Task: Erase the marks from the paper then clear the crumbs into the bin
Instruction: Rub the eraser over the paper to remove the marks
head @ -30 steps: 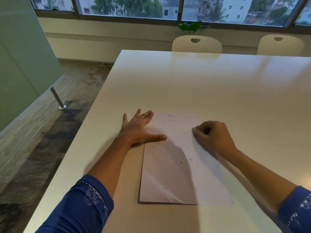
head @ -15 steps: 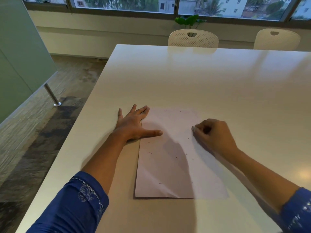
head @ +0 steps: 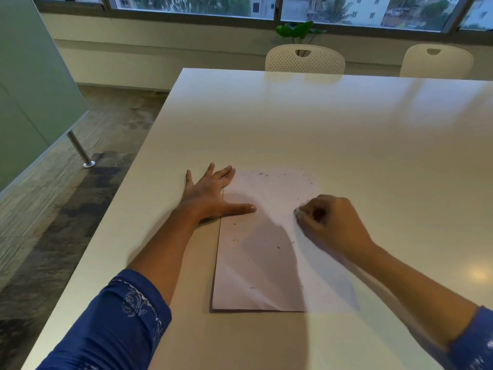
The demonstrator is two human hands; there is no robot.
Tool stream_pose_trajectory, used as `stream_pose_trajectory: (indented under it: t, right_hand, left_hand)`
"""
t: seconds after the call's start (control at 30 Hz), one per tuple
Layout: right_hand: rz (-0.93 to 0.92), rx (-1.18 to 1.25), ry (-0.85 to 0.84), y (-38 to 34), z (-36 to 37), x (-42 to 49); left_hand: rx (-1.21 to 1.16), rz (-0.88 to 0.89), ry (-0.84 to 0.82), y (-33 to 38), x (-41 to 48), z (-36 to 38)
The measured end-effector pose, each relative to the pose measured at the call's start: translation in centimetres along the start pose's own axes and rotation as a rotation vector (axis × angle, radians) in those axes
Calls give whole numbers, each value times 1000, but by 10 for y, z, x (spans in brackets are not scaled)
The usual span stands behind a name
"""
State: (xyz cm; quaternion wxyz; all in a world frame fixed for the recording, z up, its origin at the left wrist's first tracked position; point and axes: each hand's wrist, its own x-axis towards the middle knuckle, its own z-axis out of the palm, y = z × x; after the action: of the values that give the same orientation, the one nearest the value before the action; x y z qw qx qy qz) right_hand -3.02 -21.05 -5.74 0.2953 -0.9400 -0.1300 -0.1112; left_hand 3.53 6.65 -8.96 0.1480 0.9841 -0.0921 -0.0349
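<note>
Across white rectangular paper sheet [head: 266, 263], your left hand [head: 208, 198] is pinning left edge, fingers splayed flat; right hand [head: 330, 220], fingers pinching small pale eraser [head: 298, 214], is rubbing right half.

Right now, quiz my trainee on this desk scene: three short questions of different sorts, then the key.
1. True or false: the left hand lies flat, with its thumb on the paper.
2. The dark crumbs lie mostly: A on the paper, B on the floor, C in a bin.
3. Fill in: the right hand pinches a small pale ____ against the paper.
Key: 1 true; 2 A; 3 eraser.
</note>
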Motion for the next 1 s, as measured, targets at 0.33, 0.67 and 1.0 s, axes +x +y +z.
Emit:
stream_pose_trajectory:
  t: [0.33, 0.67, 1.0]
  right_hand:
    - [-157, 233, -220, -39, 1, -49]
    - [-186, 123, -104, -28, 7, -59]
    - [158, 227, 68, 16, -47, -28]
  left_hand:
    - [11, -2, 4, 1, 1, 2]
    - [35, -4, -10, 2, 1, 0]
    - [22, 12, 0, 1, 0, 0]
